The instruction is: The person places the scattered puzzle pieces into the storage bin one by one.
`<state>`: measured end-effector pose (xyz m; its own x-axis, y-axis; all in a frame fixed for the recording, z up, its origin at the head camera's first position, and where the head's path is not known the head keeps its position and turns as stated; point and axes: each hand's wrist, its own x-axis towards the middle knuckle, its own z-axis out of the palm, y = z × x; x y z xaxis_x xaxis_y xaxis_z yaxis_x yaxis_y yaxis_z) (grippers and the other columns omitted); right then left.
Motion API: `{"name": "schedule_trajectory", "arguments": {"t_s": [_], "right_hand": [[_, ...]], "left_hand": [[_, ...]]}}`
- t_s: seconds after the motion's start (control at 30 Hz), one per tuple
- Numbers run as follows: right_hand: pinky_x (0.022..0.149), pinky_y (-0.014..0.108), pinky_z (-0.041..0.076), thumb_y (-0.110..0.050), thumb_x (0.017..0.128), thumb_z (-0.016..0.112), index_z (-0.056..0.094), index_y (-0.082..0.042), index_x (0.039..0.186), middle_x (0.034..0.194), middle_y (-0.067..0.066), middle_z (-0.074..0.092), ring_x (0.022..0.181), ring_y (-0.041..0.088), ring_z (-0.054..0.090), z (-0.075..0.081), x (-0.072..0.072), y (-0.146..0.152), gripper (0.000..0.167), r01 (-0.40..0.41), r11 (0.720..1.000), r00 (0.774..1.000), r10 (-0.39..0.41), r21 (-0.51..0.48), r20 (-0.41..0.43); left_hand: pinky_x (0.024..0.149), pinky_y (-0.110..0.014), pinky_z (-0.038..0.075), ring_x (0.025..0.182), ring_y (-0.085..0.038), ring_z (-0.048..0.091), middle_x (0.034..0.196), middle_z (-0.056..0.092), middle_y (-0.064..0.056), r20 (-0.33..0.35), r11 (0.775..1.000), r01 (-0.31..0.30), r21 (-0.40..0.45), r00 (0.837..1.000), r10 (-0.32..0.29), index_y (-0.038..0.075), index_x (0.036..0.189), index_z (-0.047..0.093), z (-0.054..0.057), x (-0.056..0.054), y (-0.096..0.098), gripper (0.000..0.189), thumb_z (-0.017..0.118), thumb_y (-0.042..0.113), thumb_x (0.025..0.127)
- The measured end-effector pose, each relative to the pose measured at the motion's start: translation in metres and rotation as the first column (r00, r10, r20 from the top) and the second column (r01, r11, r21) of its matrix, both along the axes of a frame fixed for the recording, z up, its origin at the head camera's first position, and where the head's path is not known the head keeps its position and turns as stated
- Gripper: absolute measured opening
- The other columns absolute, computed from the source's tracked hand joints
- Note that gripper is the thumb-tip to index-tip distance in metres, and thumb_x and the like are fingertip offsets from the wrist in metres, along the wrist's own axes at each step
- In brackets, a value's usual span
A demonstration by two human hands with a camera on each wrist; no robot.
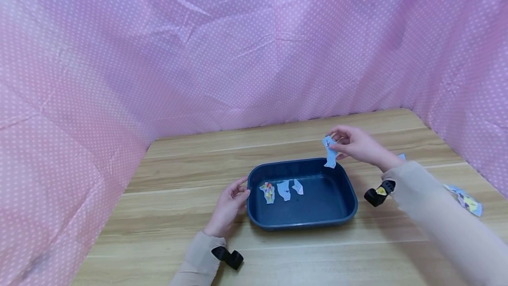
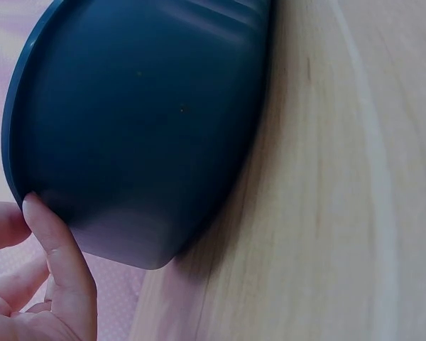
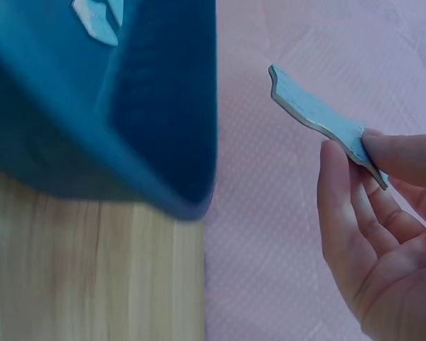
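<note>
My right hand [image 1: 357, 144] pinches a light blue puzzle piece [image 1: 330, 153] between thumb and fingers, above the far right corner of a dark blue tray [image 1: 301, 224]. Thin and wavy-edged, the held puzzle piece [image 3: 316, 114] shows a small dark print in the head view. At the tray's left end, my left hand [image 1: 228, 206] holds the rim, its thumb [image 2: 53, 234] against the wall. Inside the tray lie a multicoloured puzzle piece [image 1: 268, 193], a pale blue piece [image 1: 284, 190] and a smaller pale piece [image 1: 297, 186], side by side toward the left.
More colourful puzzle pieces [image 1: 468, 202] lie on the wooden table [image 1: 178, 215] to the right, partly behind the right sleeve. A bit of another blue piece [image 1: 402, 157] shows past the right wrist. Pink dotted cloth [image 1: 238, 56] hangs behind and along both sides.
</note>
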<state>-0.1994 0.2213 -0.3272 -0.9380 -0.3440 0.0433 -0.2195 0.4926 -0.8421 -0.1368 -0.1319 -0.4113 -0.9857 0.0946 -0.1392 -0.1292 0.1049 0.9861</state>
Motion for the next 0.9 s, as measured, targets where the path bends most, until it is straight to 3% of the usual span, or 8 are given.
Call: {"name": "schedule_trajectory", "arguments": {"t_s": [0.4,0.73,0.9], "right_hand": [[0.071,0.038,0.057,0.001,0.091,0.057,0.049,0.004,0.124,0.105,0.02,0.052,0.083,0.019,0.061,-0.007,-0.002,-0.024,0.035,-0.014,0.999,1.0,0.013,-0.042,-0.024],[0.071,0.039,0.057,0.002,0.09,0.058,0.049,0.005,0.124,0.105,0.021,0.053,0.084,0.02,0.061,-0.008,-0.006,-0.04,0.035,-0.02,0.993,0.999,0.016,-0.112,-0.031],[0.069,0.035,0.057,0.002,0.09,0.059,0.052,0.003,0.123,0.104,0.02,0.056,0.086,0.023,0.061,-0.013,-0.004,-0.048,0.034,-0.019,0.998,0.997,0.014,-0.061,-0.079]], "left_hand": [[0.064,-0.025,0.042,0.077,-0.014,0.049,0.097,0.051,-0.005,0.006,1.0,-0.004,-0.009,1.0,0.004,0.005,0.137,0.047,-0.004,0.003,-0.001,0.043,0.054,0.008,0.095],[0.065,-0.025,0.043,0.079,-0.014,0.05,0.098,0.051,-0.005,-0.008,1.0,-0.001,-0.013,1.0,0.001,0.006,0.137,0.048,-0.001,-0.001,-0.001,0.042,0.054,0.01,0.096],[0.064,-0.024,0.043,0.077,-0.012,0.049,0.096,0.051,-0.004,-0.009,1.0,-0.004,0.0,1.0,0.004,0.005,0.137,0.047,0.0,0.0,0.0,0.042,0.054,0.007,0.095]]}}
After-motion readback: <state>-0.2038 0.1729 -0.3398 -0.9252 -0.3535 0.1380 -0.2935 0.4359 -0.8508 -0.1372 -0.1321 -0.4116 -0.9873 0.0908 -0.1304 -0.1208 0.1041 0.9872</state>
